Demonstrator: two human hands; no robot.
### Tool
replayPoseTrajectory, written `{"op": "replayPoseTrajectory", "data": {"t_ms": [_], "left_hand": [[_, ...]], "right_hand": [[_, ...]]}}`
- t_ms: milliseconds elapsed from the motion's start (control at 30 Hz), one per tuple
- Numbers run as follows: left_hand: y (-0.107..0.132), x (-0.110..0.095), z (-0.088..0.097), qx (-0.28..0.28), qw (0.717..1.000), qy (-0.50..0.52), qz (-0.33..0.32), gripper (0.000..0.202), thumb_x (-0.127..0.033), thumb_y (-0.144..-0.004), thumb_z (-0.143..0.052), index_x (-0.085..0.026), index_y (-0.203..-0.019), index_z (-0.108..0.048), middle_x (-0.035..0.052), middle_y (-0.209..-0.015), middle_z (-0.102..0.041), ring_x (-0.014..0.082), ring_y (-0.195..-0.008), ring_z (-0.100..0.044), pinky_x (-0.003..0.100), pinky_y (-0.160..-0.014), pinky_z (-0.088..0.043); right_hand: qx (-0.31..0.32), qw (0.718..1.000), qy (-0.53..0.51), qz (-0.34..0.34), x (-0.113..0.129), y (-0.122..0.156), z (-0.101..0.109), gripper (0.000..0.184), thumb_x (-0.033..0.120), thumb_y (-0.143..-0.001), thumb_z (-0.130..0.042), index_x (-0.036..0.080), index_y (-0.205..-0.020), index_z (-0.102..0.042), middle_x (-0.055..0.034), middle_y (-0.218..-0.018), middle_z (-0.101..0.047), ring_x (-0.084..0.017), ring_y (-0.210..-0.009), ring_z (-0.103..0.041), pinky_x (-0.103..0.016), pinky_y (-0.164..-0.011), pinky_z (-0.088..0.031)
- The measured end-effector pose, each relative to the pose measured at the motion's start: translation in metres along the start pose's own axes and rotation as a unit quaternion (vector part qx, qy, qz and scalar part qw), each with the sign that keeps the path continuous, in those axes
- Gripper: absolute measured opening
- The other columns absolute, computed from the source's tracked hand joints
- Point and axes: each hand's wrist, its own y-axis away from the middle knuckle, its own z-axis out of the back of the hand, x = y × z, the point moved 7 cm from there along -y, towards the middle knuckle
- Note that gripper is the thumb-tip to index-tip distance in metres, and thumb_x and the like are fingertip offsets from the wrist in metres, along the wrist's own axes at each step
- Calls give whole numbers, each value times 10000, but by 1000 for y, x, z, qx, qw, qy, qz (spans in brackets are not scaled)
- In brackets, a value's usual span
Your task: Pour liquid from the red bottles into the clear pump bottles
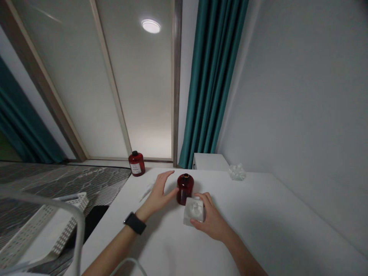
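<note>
As right fingers (205, 199) clasp a square white block (193, 211), left fingers (166, 177) splayed, empty, beside a red glass bottle (185, 188)

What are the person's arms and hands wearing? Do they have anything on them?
The left hand and the right hand are bare, with no gloves, and no sleeves show. The left hand has a black watch with a wide strap at the wrist.
</note>
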Motion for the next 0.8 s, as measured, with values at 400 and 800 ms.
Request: {"op": "replayPoseTrajectory", "data": {"t_ms": [400, 800], "left_hand": [[-34, -16, -21, 170, 981, 62, -68, 554, -191, -780, -615, -217, -1327, -537, 94, -1278, -530, 281, -1218, -518, 503, -1119, -384], [2, 10, -21, -78, 982, 162, 52, 511, -265, -671, -740, -187, -1132, -532, 82, -1113, -640, 275, -1062, -623, 481, -993, -481]], "right_hand": [[-7, 1000, -6, -2, -4, -1, -3, 714, 145, -674, -755, 249, -1313, -454, -51, -1237, -442, -234, -1177, -515, -381, -1068, -409], [-5, 999, 14, -33, -22, -2, -17, 996, 161, -620, -818, 265, -1480, -326, -100, -1435, -478, -315, -1330, -458, -496, -1133, -347]]}}
